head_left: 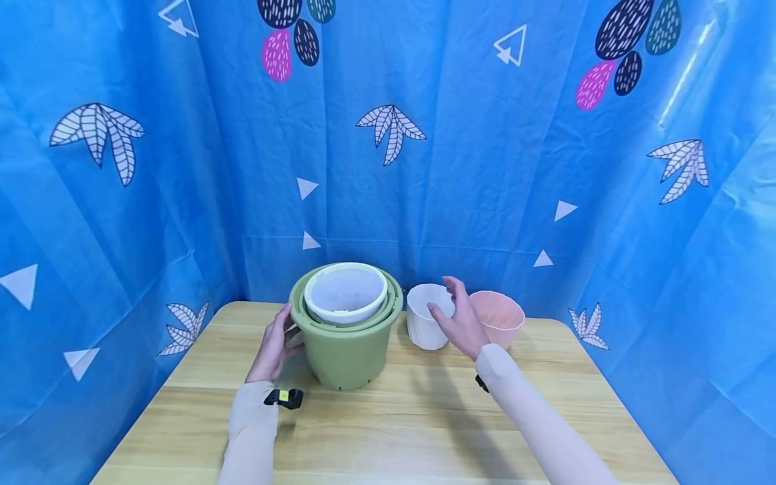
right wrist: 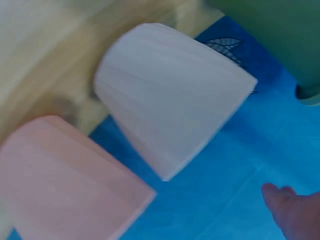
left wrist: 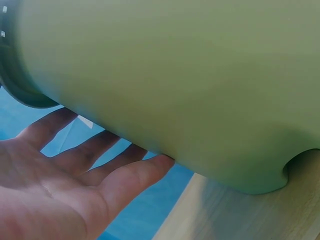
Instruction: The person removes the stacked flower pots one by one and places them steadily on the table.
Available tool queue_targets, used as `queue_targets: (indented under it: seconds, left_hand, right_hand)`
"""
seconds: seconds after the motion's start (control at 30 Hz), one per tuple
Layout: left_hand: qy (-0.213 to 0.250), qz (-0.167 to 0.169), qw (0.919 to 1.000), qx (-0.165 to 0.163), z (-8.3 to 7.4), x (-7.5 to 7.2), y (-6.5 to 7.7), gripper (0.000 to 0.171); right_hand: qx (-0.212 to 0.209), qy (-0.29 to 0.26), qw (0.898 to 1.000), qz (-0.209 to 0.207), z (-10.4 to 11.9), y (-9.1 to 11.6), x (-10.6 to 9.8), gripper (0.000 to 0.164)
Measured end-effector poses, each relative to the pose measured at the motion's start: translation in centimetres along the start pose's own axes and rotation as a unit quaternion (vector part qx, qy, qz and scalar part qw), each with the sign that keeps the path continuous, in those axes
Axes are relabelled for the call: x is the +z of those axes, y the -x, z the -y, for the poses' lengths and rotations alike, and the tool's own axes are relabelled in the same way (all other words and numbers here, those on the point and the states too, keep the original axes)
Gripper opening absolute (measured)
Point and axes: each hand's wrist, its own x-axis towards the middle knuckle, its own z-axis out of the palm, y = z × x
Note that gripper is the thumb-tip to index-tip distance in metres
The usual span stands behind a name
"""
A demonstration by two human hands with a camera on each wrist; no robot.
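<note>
My left hand [head_left: 272, 347] rests its fingers against the left side of a large green flowerpot [head_left: 348, 353]. Fingertips [left wrist: 162, 161] touch the pot's wall in the left wrist view, with the palm apart from it. Nested inside are another green pot, seen as an inner rim, and a white pot [head_left: 345, 315] on top. My right hand [head_left: 462, 323] hovers in the air with thumb and fingers spread, holding nothing. Close by it stand a small white fluted pot [head_left: 424, 330] and a pink fluted pot [head_left: 500, 320], both upright; the forearm and hand partly cover them.
Everything stands on a light wooden table [head_left: 376, 438]. A blue patterned curtain [head_left: 388, 202] encloses the back and both sides, right behind the pots. Black wrist camera straps show on both sleeves.
</note>
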Motion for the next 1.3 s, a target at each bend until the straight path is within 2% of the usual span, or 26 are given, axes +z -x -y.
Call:
queue_targets:
  seconds: [0.23, 0.5, 0.63, 0.9, 1.3]
  left_hand:
    - [-0.010, 0.001, 0.9999, 0.002, 0.0, -0.2, 0.2, 0.084]
    - [-0.005, 0.000, 1.0000, 0.001, 0.0, -0.2, 0.2, 0.082]
    - [-0.001, 0.000, 1.0000, 0.001, -0.1, -0.1, 0.3, 0.079]
    - [-0.013, -0.004, 0.9999, -0.003, 0.2, -0.1, 0.0, 0.083]
    - [-0.013, -0.006, 0.9999, 0.001, 0.1, 0.0, 0.0, 0.082]
  right_hand:
    - [-0.025, 0.008, 0.997, 0.072, 2.8, -0.9, 0.7, 0.072]
    - [-0.068, 0.035, 0.986, 0.147, 5.4, -1.8, 2.0, 0.078]
    - [-0.066, 0.041, 0.982, 0.174, 6.0, -2.1, 2.7, 0.079]
    - [-0.077, 0.041, 0.976, 0.200, 6.5, -2.3, 3.5, 0.080]
    - [-0.100, 0.057, 0.972, 0.206, 6.8, -2.8, 4.6, 0.073]
